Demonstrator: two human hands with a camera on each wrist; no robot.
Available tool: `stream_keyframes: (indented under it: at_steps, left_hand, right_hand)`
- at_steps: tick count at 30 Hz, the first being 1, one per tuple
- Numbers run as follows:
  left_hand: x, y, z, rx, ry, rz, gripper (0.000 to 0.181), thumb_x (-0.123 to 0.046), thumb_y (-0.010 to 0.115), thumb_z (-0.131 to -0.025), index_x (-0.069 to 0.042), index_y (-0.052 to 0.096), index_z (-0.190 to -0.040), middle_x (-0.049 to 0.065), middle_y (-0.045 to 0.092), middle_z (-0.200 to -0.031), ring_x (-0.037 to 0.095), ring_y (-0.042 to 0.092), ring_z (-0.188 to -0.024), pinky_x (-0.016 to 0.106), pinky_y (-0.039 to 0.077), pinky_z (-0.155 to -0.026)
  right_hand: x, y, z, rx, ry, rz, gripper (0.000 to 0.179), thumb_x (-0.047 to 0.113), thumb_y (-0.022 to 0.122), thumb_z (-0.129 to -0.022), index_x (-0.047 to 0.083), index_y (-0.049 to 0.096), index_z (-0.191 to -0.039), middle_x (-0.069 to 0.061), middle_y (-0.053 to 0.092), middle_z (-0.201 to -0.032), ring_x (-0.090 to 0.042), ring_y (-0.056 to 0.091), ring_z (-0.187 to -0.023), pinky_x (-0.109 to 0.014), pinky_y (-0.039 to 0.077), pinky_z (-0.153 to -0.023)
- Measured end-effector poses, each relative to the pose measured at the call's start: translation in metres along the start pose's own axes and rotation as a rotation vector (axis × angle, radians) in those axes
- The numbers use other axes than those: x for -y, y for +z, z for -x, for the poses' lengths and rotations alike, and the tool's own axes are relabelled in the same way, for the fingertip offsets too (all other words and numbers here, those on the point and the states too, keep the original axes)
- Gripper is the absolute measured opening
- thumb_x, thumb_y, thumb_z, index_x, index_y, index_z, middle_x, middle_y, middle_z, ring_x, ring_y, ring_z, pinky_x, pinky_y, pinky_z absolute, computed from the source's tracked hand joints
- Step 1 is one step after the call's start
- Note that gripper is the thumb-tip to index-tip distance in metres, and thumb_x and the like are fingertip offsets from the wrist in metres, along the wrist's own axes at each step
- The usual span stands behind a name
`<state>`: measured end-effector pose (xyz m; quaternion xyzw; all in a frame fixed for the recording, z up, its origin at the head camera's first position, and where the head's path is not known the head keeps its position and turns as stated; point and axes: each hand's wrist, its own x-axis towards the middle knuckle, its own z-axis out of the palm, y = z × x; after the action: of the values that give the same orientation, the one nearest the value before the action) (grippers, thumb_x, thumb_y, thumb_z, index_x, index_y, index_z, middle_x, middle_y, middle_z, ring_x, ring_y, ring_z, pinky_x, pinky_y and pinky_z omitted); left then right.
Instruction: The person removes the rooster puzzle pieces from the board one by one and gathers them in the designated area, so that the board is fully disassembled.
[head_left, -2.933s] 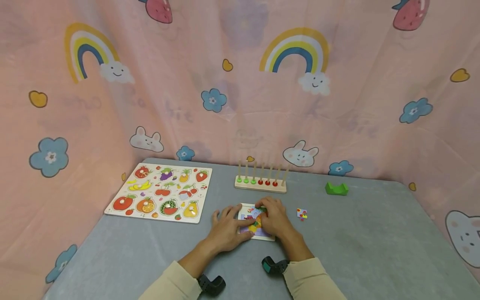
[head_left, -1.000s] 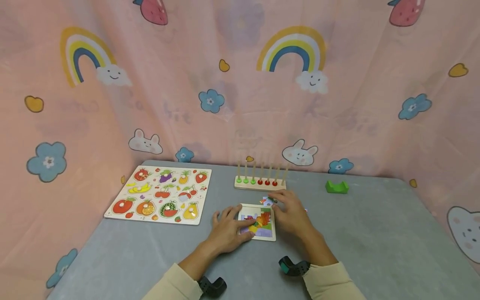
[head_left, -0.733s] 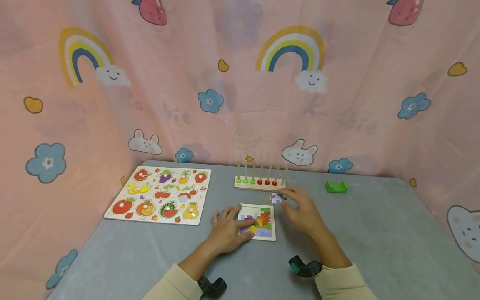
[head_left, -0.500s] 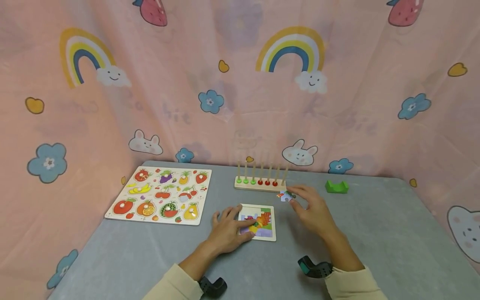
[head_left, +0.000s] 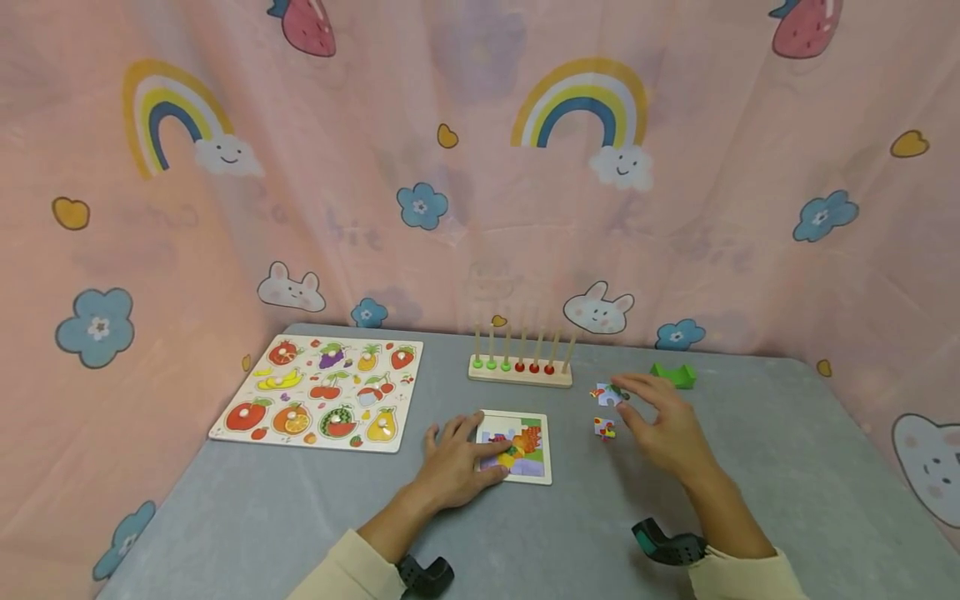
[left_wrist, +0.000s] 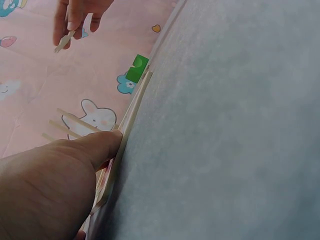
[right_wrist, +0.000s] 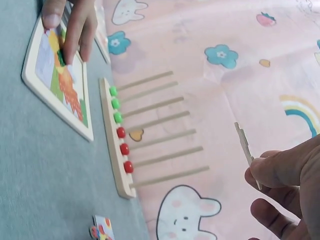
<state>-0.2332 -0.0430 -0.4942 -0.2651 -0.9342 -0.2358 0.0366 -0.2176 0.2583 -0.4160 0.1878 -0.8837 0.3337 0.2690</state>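
The left hand (head_left: 456,467) lay over a small square puzzle tray of pale wood (head_left: 506,422), fingers spread and nearly straight, gripping nothing, probably to keep the tray from sliding. The tray sat directly before the person, likely for easy reach, with a cream gap showing along its far side. The right hand (head_left: 671,429) pinched a thin pale-blue and green jigsaw piece (head_left: 609,394) by one end, between thumb and fingertip, raised off the table (the right wrist view caught it edge-on), presumably so its printed face was uncovered. A small red-and-yellow jigsaw piece (head_left: 604,427) lay to the tray's right, seemingly set within reach.

The mottled grey tabletop (head_left: 787,467) also bore a white fruit-printed knob board (head_left: 399,398) at left, a wooden peg stand with green and red beads (head_left: 520,377) and a glossy green notched block (head_left: 681,377). Behind hung a pink curtain printed with rainbows and rabbits (head_left: 720,125).
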Motion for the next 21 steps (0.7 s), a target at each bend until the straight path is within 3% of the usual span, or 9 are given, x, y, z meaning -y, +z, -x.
stream_keyframes:
  at_steps: [3, 14, 21]
  left_hand:
    - [0.001, 0.0, 0.0, -0.001, 0.0, 0.002, 0.04, -0.047, 0.066, -0.087, -0.033, 0.067, -0.126, 0.01, 0.039, -0.148, 0.033, 0.032, -0.132, 0.068, 0.013, -0.098]
    - [0.0, -0.001, 0.0, 0.004, -0.005, 0.005, 0.041, -0.047, 0.065, -0.088, -0.033, 0.066, -0.126, 0.01, 0.038, -0.148, 0.034, 0.032, -0.132, 0.068, 0.013, -0.098]
    - [0.001, -0.001, 0.0, 0.004, -0.001, 0.006, 0.04, -0.047, 0.065, -0.088, -0.034, 0.066, -0.126, 0.01, 0.038, -0.148, 0.034, 0.032, -0.132, 0.068, 0.013, -0.098]
  right_hand:
    - [-0.005, -0.007, 0.002, -0.013, -0.008, 0.015, 0.037, -0.01, 0.071, -0.08, -0.005, 0.066, -0.115, -0.016, 0.062, -0.116, -0.03, 0.051, -0.108, -0.036, 0.04, -0.085]
    - [-0.024, -0.026, 0.013, -0.01, 0.056, 0.034, 0.036, -0.012, 0.07, -0.08, -0.006, 0.065, -0.115, -0.022, 0.059, -0.117, -0.04, 0.047, -0.113, -0.062, 0.038, -0.083]
    - [-0.039, -0.029, 0.021, 0.013, 0.109, 0.025, 0.034, -0.009, 0.067, -0.083, -0.006, 0.064, -0.117, -0.023, 0.058, -0.119, -0.042, 0.046, -0.113, -0.063, 0.038, -0.085]
